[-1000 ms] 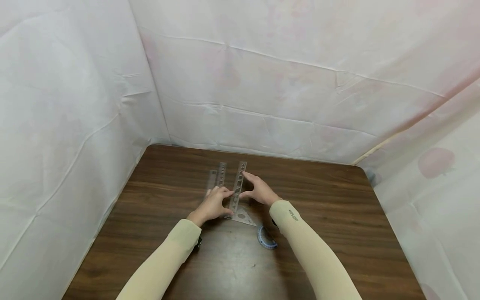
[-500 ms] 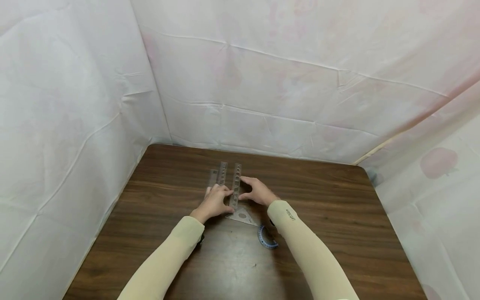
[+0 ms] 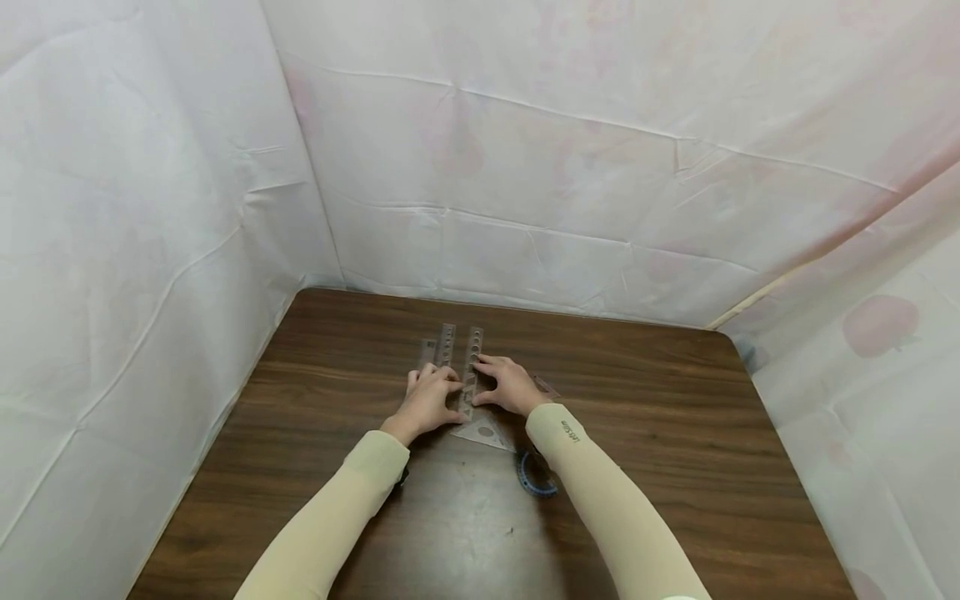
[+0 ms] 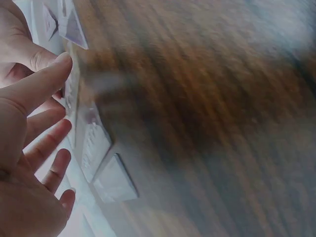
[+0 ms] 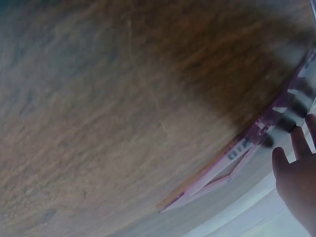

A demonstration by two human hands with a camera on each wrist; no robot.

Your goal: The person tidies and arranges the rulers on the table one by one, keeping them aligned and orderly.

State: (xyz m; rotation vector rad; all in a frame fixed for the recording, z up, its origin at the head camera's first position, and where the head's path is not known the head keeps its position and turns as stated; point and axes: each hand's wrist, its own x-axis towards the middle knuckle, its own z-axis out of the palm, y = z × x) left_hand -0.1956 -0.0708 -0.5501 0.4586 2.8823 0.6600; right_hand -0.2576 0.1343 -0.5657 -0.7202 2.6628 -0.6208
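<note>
A clear stencil ruler (image 3: 470, 385) with cut-out shapes lies lengthwise on the table between both hands. My left hand (image 3: 425, 402) is at its left edge, thumb and index fingertip spread along it. From the other side my right hand (image 3: 512, 387) touches the right edge with thumb and fingers apart. A second stencil ruler (image 3: 446, 343) and a plainer clear ruler (image 3: 427, 352) lie left of it, their near ends hidden by my left hand. Below the middle ruler's near end sits a clear set square (image 3: 483, 432). The left wrist view shows my left fingers (image 4: 49, 143) loosely spread.
A blue-marked protractor (image 3: 531, 479) lies nearer me, partly under the right sleeve. Beyond my right hand shows a pink-edged set square (image 3: 546, 386), larger in the right wrist view. White sheeting (image 3: 525, 167) stands round the dark wooden table (image 3: 637, 375).
The middle ruler has shifted left and straightened toward the other rulers. My right hand has moved slightly left and nearer me along its edge, uncovering the pink-edged set square. The left hand stays nearly still.
</note>
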